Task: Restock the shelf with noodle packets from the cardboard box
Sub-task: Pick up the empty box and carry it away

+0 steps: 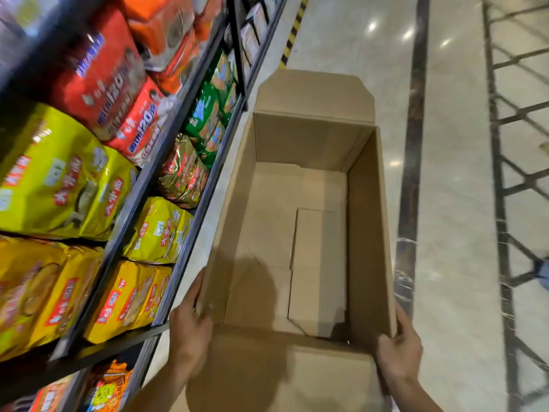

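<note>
An open cardboard box (368,221) sits in front of me with its flaps spread; only bare cardboard shows inside. My left hand (190,325) grips the box's near left corner. My right hand (399,349) holds the near right corner. On the left a dark metal shelf (166,153) carries noodle packets: yellow ones (59,179), orange-yellow ones (127,301), red ones (101,75), gold ones (184,173) and green ones (208,114).
A glossy pale floor (457,203) with a dark stripe (413,144) runs along the right of the box. Yellow-black hazard tape (292,31) lies on the floor beyond the box. A dark lattice shows on the floor at far right (514,173).
</note>
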### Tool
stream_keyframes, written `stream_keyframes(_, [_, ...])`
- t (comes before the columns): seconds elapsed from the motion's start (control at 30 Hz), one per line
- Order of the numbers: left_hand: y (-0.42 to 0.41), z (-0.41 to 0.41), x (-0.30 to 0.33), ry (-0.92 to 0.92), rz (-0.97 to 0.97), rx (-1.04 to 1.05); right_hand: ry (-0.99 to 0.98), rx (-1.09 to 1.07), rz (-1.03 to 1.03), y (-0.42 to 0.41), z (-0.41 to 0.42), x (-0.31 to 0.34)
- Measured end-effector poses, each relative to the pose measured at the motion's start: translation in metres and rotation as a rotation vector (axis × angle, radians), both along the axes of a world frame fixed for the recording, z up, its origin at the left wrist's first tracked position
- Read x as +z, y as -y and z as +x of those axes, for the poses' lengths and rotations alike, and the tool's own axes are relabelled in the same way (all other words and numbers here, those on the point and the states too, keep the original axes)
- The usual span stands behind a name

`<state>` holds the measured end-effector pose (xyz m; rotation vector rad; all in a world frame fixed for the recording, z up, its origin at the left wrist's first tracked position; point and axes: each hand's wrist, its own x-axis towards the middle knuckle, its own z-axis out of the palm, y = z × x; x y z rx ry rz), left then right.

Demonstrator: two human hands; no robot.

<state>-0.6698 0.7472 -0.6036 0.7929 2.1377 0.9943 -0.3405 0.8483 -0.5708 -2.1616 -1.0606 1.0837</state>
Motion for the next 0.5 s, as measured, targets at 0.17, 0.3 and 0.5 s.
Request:
stream_keyframes(0.17, [-0.012,0.006,0.138,-0.037,0.103,-0.027,-0.046,0.046,0.124,0.004,0.004,0.146])
stream_keyframes(0.3, [-0.011,0.004,0.217,-0.025,0.205,-0.056,-0.135,0.033,0.237,0.024,0.012,0.234])
stream_keyframes(0.5, [0.005,0.019,0.298,-0.016,0.324,-0.073,-0.173,-0.036,0.400,0.068,0.030,0.304])
